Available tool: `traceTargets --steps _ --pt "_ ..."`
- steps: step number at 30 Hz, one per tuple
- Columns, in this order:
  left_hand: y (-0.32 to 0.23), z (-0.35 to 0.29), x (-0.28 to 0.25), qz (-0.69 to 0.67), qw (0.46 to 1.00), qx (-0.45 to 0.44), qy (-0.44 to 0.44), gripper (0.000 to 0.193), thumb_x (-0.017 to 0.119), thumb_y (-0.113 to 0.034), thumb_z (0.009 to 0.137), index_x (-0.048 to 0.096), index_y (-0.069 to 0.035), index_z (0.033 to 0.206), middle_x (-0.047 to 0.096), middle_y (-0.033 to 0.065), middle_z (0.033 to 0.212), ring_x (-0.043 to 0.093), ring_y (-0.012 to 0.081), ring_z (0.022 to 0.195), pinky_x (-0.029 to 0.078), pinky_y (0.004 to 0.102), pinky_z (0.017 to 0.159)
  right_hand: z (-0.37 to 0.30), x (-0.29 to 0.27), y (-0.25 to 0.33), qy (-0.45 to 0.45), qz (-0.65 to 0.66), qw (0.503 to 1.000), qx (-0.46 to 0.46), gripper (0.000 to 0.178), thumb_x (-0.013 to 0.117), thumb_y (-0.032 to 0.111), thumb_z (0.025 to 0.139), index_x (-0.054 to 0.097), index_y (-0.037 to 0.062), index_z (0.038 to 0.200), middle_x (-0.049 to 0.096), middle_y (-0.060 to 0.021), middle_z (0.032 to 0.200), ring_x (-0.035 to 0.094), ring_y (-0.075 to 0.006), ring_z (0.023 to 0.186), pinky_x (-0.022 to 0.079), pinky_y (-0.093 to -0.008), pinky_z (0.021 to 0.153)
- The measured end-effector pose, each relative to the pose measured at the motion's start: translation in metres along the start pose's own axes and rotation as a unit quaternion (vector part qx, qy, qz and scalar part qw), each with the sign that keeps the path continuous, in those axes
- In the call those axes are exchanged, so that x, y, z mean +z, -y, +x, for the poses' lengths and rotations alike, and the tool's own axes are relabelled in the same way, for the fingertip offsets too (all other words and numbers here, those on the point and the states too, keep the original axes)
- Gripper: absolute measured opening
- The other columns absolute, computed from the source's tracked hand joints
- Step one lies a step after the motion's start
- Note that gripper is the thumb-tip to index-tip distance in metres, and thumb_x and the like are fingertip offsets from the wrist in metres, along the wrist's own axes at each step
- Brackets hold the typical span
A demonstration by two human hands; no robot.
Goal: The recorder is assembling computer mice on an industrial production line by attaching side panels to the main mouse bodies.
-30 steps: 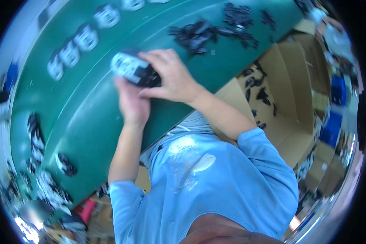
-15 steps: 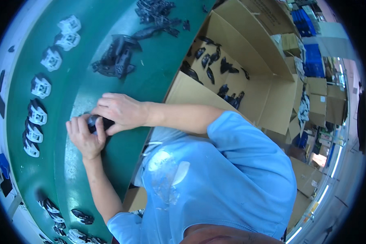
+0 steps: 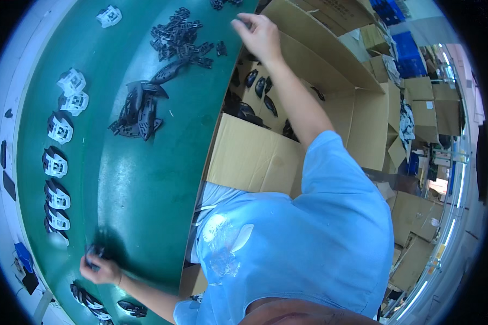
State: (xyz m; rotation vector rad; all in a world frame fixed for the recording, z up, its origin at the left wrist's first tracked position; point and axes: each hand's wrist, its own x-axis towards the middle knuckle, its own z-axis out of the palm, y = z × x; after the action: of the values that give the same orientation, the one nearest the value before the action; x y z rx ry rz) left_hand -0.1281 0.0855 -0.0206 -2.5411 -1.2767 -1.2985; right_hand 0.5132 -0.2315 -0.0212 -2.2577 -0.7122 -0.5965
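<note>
At the lower left of the tabletop (image 3: 146, 189), left hand (image 3: 101, 272) has fingers closed round a dark part (image 3: 96, 252); its outline is blurred and mostly covered. Right hand (image 3: 241, 23) is up top where tabletop edge meets the box (image 3: 371, 124), fingers loosely curled, thumb tip apart from them.

Edges: right tabletop edge runs alongside the box, one flap (image 3: 255, 154) folded out beside it. White shells (image 3: 55, 162) line the far side. Open room: wide bare stretch mid-tabletop, between the dark shells (image 3: 138, 111) and left hand. Two-tone parts (image 3: 87, 300) and a black part (image 3: 132, 309) sit just below that hand, tighter there.

Materials: tabletop smooth green, slight sheen. Box plain brown cardboard, glossy black pieces (image 3: 270, 105) inside, elongated. Dark shells curved, slotted, heaped; clips (image 3: 176, 35) beyond them small, jagged, tangled.
</note>
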Motion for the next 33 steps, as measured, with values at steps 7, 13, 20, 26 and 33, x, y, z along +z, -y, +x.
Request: traceTargets --steps 7,13,20,26,33 --pt "0.095 0.064 -0.035 0.322 0.910 -0.223 0.136 0.055 0.067 -0.049 0.095 0.074 -0.002 0.122 0.074 0.0244 0.114 0.070 0.0405 0.105 0.054 0.0475 0.093 0.050 -0.019 -0.063 0.149 -0.128 0.978 0.075 0.038 0.068 0.044 0.096 0.080 0.0122 0.115 0.077 -0.0125 0.115 0.073 -0.0287 0.108 0.055 -0.0372 0.095" --pt "0.043 0.103 -0.026 0.193 0.930 0.124 0.288 0.080 0.071 -0.003 0.074 0.052 -0.019 0.150 0.040 0.0191 0.161 0.038 0.0444 0.146 0.036 0.0510 0.120 0.034 -0.028 0.020 0.153 0.173 0.973 0.026 0.029 0.067 0.022 0.104 0.076 0.0023 0.123 0.076 -0.0078 0.115 0.069 -0.0126 0.103 0.051 -0.0262 0.096" --pt "0.066 0.154 0.018 0.298 0.824 -0.101 0.472 0.068 0.068 -0.026 0.085 0.054 -0.012 0.150 0.042 0.0227 0.159 0.046 0.0415 0.141 0.045 0.0479 0.113 -0.055 -0.044 0.100 0.304 0.322 0.896 0.030 0.021 0.064 0.010 0.105 0.071 -0.0027 0.119 0.069 -0.0011 0.104 0.061 -0.0079 0.090 0.048 -0.0224 0.082" --pt "0.071 0.129 -0.015 0.292 0.845 -0.077 0.441 0.080 0.082 -0.050 0.080 0.058 -0.006 0.142 0.056 0.0201 0.143 0.052 0.0397 0.132 0.044 0.0459 0.114 -0.092 -0.045 0.146 0.343 0.341 0.872 -0.078 0.006 0.066 -0.001 0.099 0.068 -0.0024 0.105 0.058 0.0014 0.093 0.046 -0.0024 0.073 0.036 -0.0174 0.063" --pt "0.061 0.098 -0.029 0.248 0.865 -0.027 0.436 0.077 0.084 -0.053 0.081 0.061 -0.004 0.137 0.062 0.0194 0.132 0.056 0.0371 0.124 0.047 0.0455 0.106 -0.114 -0.048 0.188 0.390 0.490 0.779 0.043 0.018 0.069 -0.014 0.089 0.069 -0.0047 0.104 0.062 -0.0044 0.093 0.057 -0.0066 0.079 0.045 -0.0193 0.068"
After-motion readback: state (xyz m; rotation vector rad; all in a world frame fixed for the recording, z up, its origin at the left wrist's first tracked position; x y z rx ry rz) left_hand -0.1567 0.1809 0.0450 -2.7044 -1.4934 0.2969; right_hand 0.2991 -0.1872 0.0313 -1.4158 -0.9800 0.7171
